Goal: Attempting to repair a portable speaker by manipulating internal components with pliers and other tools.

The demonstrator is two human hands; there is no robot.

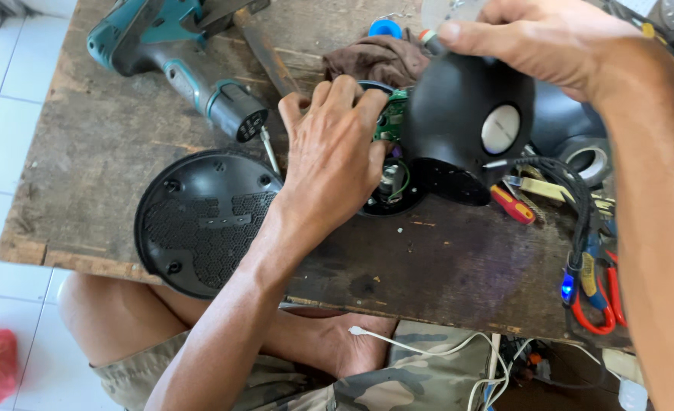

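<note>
While the head camera looks down over a worn wooden table [443,266], the left hand [333,156] lies palm down near its middle, fingers [342,95] curled over the rim of an opened black device and touching a small green circuit board [392,116] that stands on edge there. Just under that hand a round black base [398,190] with thin wires inside rests on the table. The right hand [550,42] comes in from the upper right and grips a rounded black shell [466,110] from above, fingers wrapped over its top, holding it tilted just beside the circuit board; a pale round disc [500,129] shows on the shell's side. To the left of the left wrist a round black cover [204,221] with a honeycomb grille lies flat, overhanging the near edge of the table. At the upper left a teal cordless drill [177,57] lies on its side, its bit pointing toward the cover. A brown rag [379,59] sits behind the left hand. Right of the shell lie a red-handled screwdriver [513,205], a roll of tape [586,160] and a black cable [577,205] ending in a blue light, with red-handled pliers [599,301] at the table's right edge.
</note>
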